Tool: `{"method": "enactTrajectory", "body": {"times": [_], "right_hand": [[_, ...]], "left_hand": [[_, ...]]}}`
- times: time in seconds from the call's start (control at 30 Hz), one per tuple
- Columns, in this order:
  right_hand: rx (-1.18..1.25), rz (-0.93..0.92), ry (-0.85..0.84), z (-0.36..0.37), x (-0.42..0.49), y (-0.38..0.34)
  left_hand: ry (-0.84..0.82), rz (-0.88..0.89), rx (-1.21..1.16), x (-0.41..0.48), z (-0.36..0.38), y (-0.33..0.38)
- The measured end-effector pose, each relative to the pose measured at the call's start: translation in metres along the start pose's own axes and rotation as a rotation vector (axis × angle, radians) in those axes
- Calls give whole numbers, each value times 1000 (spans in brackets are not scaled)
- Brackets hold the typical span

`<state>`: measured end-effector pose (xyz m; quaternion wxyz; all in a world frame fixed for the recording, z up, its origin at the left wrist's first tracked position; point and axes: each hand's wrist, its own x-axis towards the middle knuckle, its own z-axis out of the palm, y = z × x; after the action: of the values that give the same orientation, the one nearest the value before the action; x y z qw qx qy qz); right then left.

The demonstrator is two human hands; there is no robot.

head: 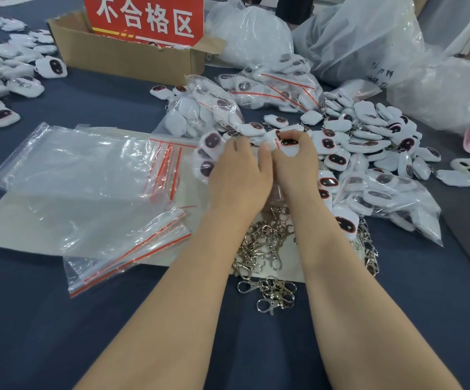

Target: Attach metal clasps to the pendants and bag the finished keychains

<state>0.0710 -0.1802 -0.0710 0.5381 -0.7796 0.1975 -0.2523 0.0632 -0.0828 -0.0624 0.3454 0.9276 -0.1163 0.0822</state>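
Nearest me, a heap of metal clasps (267, 249) lies on the blue table (59, 333) between my forearms. Beyond it, my left hand (236, 175) curls around a bunch of pendants (210, 153). My right hand (298, 161) pinches one white pendant (288, 142). Clear zip bags (87, 170) lie to the left, loose pendants (369, 144) pile up on the right, and a cardboard box (127, 54) stands behind.
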Motion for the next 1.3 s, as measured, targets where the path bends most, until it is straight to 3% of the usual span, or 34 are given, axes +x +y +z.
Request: {"method": "enactTrajectory", "body": {"times": [0.1,0.27,0.47,0.67,0.9,1.1,1.3], "right_hand": [[26,4,29,0,-2,0],[47,52,35,1,-2,-2],[40,12,12,0,-3,-3],[100,57,19,0,-3,-2],[61,39,-18,0,-3,-2],[113,87,107,-1,-2,-1],[99,77,91,0,-3,-3]], "left_hand": [[33,-38,196,-1,5,-8],[32,-133,313,-6,7,-9],[66,-10,270,-1,-1,-5],[2,-155,346,-1,3,-20],[32,-45,315,2,2,-19],[-110,-200,368,0,-1,-23],[-181,-229,488,-1,-9,-21]]}}
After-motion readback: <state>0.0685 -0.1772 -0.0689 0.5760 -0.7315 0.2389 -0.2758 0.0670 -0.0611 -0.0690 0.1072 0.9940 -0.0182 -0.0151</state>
